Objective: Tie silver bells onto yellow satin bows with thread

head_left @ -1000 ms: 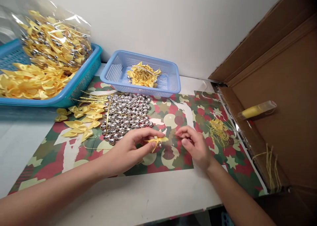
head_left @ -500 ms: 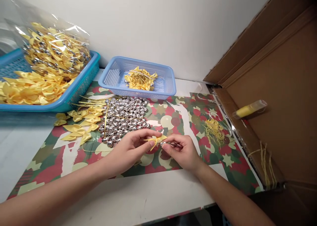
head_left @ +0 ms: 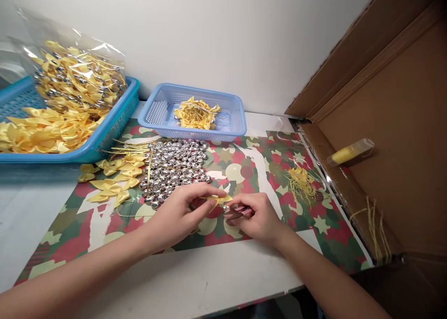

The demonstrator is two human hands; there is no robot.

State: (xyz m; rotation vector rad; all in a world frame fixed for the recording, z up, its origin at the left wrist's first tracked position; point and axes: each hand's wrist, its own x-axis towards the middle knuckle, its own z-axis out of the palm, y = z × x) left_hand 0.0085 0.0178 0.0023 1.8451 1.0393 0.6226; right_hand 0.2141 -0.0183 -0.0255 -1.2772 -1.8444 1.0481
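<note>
My left hand (head_left: 190,207) pinches a yellow ribbon bow (head_left: 222,200) between thumb and fingers above the patterned sheet. Beside the bow, near my right fingertips, is a small silver bell (head_left: 226,208). My right hand (head_left: 258,216) is closed around a small dark, pinkish metal tool (head_left: 244,210) that looks like thread snips; its grip is mostly hidden by the fingers. Left of my hands lies a spread of silver bells (head_left: 174,170), with gold cords across it. Several loose yellow bows (head_left: 113,186) lie beside the bells.
At the back stands a blue basket (head_left: 153,118) with belled bows. A larger blue basket (head_left: 115,132) at left holds bows and a clear filled bag (head_left: 80,72). Yellow cord scraps (head_left: 302,184) lie at right, near a cardboard wall (head_left: 394,123) with a yellow-filled tube (head_left: 351,152).
My right hand has turned slightly, and more of the tool shows between its fingers, close to the bell. My left hand keeps the bow in nearly the same place.
</note>
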